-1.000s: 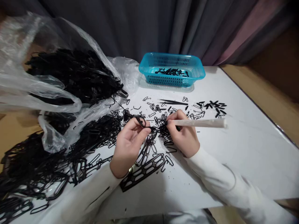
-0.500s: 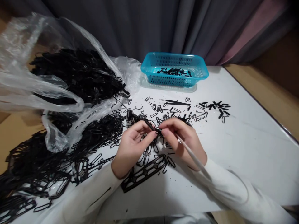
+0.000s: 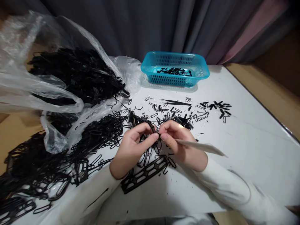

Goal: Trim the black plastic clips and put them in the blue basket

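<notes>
My left hand (image 3: 133, 145) is closed, thumb and forefinger pinching a black slotted plastic strip (image 3: 150, 126). The strip runs up and away to the left from the fingertips. My right hand (image 3: 184, 143) meets it from the other side, its thumb and forefinger pinched at the strip's near end. A pale, flat, slender tool (image 3: 203, 146) is tucked in the right hand and sticks out past the wrist; its front part is hidden by the fingers. Beneath the hands lie a black slotted frame (image 3: 145, 173) and loose black rings.
Behind the hands stands a blue basket (image 3: 174, 82) with small black pieces inside. Black tweezers (image 3: 178, 102) lie before it, and a cluster of black pieces (image 3: 220, 107) lies right. A clear plastic bag (image 3: 75, 120) of black parts and tangled black frames (image 3: 37, 156) fill the left.
The pale tool in my right hand has swung from pointing down along the forearm to lying nearly level, pointing right. Both hands stay together at the black strip, with only slight finger movement.
</notes>
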{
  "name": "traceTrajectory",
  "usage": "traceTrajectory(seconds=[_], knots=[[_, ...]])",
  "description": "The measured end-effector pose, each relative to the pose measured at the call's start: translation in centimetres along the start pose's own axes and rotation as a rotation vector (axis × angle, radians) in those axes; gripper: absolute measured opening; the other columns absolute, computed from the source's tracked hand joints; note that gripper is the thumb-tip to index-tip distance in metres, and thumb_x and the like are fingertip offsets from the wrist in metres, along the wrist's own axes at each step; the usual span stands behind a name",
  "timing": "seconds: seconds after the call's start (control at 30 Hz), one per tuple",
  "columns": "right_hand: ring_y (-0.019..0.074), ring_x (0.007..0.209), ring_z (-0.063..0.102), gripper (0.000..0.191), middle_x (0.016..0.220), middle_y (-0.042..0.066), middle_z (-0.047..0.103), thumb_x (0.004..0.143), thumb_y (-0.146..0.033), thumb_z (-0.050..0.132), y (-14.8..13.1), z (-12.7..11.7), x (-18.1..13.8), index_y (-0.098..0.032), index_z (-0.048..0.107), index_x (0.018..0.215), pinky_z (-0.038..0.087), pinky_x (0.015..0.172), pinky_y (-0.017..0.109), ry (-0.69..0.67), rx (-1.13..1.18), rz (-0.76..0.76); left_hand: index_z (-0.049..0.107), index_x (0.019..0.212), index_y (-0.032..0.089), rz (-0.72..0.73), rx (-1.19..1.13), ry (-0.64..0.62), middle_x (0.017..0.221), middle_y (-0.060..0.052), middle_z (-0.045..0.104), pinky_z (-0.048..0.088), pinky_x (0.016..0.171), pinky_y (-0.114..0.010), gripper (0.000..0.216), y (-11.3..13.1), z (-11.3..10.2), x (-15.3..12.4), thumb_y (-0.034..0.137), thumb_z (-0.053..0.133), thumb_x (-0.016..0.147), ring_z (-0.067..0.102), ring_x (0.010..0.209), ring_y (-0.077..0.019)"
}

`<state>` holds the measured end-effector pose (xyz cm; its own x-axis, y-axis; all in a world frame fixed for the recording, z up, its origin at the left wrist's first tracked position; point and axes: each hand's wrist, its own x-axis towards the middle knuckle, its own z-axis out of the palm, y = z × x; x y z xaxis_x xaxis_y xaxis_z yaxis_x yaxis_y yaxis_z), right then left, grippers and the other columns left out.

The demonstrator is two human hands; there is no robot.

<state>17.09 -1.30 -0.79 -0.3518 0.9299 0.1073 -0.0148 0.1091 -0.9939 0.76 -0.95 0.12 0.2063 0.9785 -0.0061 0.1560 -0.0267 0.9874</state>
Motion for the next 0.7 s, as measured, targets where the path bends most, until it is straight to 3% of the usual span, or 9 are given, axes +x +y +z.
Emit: traceTrajectory(seconds=[0.17, 0.33, 0.5, 0.7], knots=[[0.0077, 0.056, 0.035, 0.015, 0.064, -0.007, 0.042, 0.083, -0.022, 0.066, 0.3, 0.1, 0.1, -0.021, 0.052, 0.087, 0.028, 0.050, 0.022, -0.031, 0.093, 0.054, 0.058, 0.072, 0.018, -0.015, 0.026, -0.044, 0.071, 0.002, 0.056, 0.040, 0.067, -0.023, 0.009, -0.1, -0.4, 0.0, 0.022, 0.062, 0.079, 0.051, 0.071, -0.0123], [0.0092, 0.061, 0.038, 0.011, 0.069, -0.005, 0.045, 0.088, -0.021, 0.058, -0.1, 0.2, 0.1, -0.021, 0.050, 0.081, 0.030, 0.055, 0.024, -0.043, 0.032, -0.016, 0.055, 0.070, 0.018, -0.087, -0.125, -0.111, 0.070, 0.002, 0.052, 0.038, 0.064, -0.024, 0.015, -0.2, -0.4, -0.1, 0.027, 0.063, 0.078, 0.047, 0.069, -0.0127], [0.0104, 0.062, 0.037, 0.012, 0.070, -0.004, 0.043, 0.091, -0.024, 0.053, -0.4, 0.6, -0.1, -0.020, 0.047, 0.080, 0.030, 0.056, 0.025, -0.013, 0.083, -0.043, 0.054, 0.068, 0.018, -0.108, -0.207, -0.060, 0.065, 0.004, 0.047, 0.037, 0.061, -0.023, 0.019, -0.5, 0.2, -0.2, 0.028, 0.069, 0.074, 0.043, 0.065, -0.0119], [0.0089, 0.057, 0.032, 0.020, 0.070, -0.005, 0.041, 0.091, -0.038, 0.057, -0.1, 1.2, -0.2, -0.021, 0.047, 0.085, 0.027, 0.053, 0.024, -0.044, 0.359, 0.042, 0.059, 0.070, 0.018, -0.125, -0.252, 0.012, 0.063, 0.004, 0.045, 0.038, 0.058, -0.023, 0.015, -0.4, 0.7, -0.4, 0.027, 0.071, 0.071, 0.043, 0.062, -0.0119]])
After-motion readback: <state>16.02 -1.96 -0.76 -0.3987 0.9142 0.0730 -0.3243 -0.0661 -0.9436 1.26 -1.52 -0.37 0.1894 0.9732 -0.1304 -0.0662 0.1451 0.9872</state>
